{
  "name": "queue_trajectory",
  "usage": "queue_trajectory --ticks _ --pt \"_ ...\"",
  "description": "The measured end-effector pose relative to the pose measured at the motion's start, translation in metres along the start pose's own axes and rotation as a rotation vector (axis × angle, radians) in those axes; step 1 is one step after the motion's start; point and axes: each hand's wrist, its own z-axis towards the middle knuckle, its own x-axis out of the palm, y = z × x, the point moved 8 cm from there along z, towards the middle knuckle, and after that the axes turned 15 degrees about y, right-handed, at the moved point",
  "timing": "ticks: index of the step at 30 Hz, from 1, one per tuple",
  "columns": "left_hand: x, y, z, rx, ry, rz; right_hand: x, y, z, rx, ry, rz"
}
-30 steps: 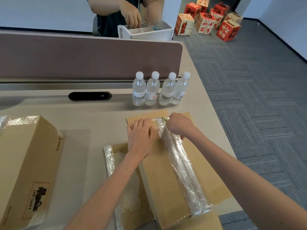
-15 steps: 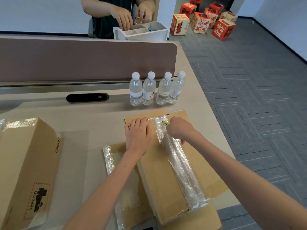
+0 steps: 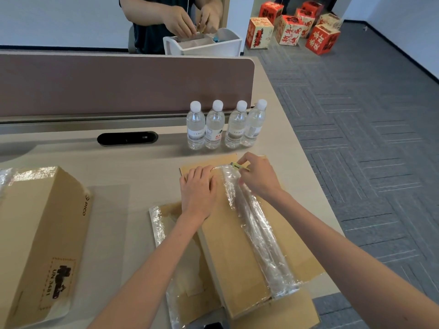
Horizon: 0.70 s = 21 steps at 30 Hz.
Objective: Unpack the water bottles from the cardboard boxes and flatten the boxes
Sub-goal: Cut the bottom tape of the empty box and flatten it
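A flattened cardboard box (image 3: pixel 232 252) lies on the desk in front of me, a strip of crinkled clear tape (image 3: pixel 256 236) running along its middle. My left hand (image 3: pixel 198 189) presses flat on the box's far left part. My right hand (image 3: pixel 257 178) grips a small yellow cutter (image 3: pixel 238 166) at the far end of the tape. Several clear water bottles (image 3: pixel 225 125) with white caps stand upright in a row just beyond the box. A second cardboard box (image 3: pixel 40 236), still taped, sits at the left.
A brown divider panel (image 3: pixel 123 84) runs across the desk's back. A black oval grommet (image 3: pixel 127 138) sits in the desk. Behind the divider a person handles a white organiser (image 3: pixel 204 45). Red printed boxes (image 3: pixel 292 28) sit on the carpet. The desk's edge is close on the right.
My right hand with the cutter has shifted slightly along the far end of the tape. My left hand stays pressed on the box.
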Motion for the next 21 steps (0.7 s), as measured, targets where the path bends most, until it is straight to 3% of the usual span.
queue_trajectory --ticks 10,21 --pt "-0.002 0.001 0.000 0.030 -0.029 -0.033 0.005 0.003 0.006 0.007 -0.036 -0.055" --pt "-0.001 0.001 0.002 0.004 -0.003 -0.030 0.004 0.014 0.008 -0.020 0.044 -0.204"
